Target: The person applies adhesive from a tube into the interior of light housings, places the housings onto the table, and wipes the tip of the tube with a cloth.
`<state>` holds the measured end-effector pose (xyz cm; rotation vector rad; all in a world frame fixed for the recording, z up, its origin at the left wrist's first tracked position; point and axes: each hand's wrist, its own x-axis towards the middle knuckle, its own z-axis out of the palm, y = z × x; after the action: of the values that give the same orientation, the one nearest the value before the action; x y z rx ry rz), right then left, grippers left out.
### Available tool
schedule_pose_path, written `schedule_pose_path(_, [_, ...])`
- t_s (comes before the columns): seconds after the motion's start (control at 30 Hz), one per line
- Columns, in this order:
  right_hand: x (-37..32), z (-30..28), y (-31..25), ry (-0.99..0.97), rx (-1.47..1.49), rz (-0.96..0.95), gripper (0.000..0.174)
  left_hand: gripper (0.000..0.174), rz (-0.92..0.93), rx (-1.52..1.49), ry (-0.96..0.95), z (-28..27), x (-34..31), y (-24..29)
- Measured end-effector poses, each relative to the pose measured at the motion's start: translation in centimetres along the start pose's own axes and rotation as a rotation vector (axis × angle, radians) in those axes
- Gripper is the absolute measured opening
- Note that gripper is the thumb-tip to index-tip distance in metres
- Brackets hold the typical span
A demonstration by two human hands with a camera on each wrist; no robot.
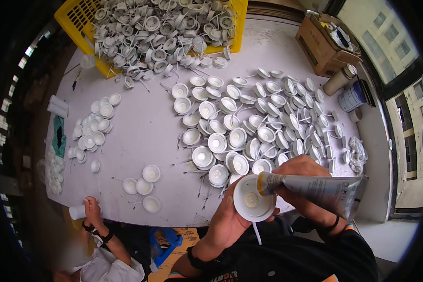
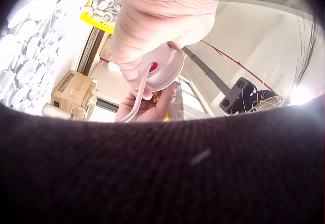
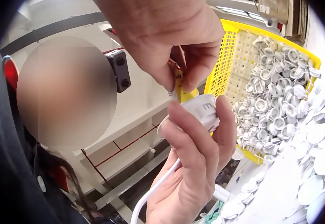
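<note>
My left hand [image 1: 226, 224] grips a round white lamp housing [image 1: 254, 197] by its rim, its open face up with a ring of yellow LEDs inside and a white cable hanging below. My right hand [image 1: 301, 181] pinches a silver tube [image 1: 322, 190] near its yellow end, which lies over the housing's upper right rim. In the right wrist view the fingers of the right hand [image 3: 177, 46] squeeze the yellow part [image 3: 187, 93] just above the housing [image 3: 195, 113]. The left wrist view shows the housing's back [image 2: 165, 69] with a red spot where the cable enters.
Many white lamp housings [image 1: 237, 137] cover the table's right half. A yellow crate [image 1: 242, 28] of white parts stands at the back, a cardboard box [image 1: 322, 51] and cups [image 1: 340, 80] at right. Small white pieces [image 1: 94, 124] lie left; another person's hand [image 1: 93, 211] holds a white roll.
</note>
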<state>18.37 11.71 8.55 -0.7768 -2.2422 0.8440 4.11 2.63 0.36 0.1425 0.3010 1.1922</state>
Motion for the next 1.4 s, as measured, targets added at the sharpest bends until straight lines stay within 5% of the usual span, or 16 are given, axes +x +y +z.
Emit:
schedule_pose_path(0.7, [-0.1,0.6,-0.1,0.023,0.158,0.045,0.019,0.054,0.002,0.026,-0.011,0.1,-0.2,0.1])
schedule_pose_path(1.0, [-0.6,-0.3,0.4,0.062,-0.084,-0.056,0.030,0.057,0.061,0.097,0.025,0.1,-0.1,0.3])
schedule_pose_path(1.3, [-0.6,-2.6,-1.0,-0.192,0.027,0.135,0.030,0.055,0.174,0.153,0.058,0.5,-0.2,0.2])
schedule_pose_path(1.4, [-0.2,-1.9,-0.8,-0.236,0.124,0.125,0.020,0.051,0.189,0.107,0.211,0.9,-0.1,0.1])
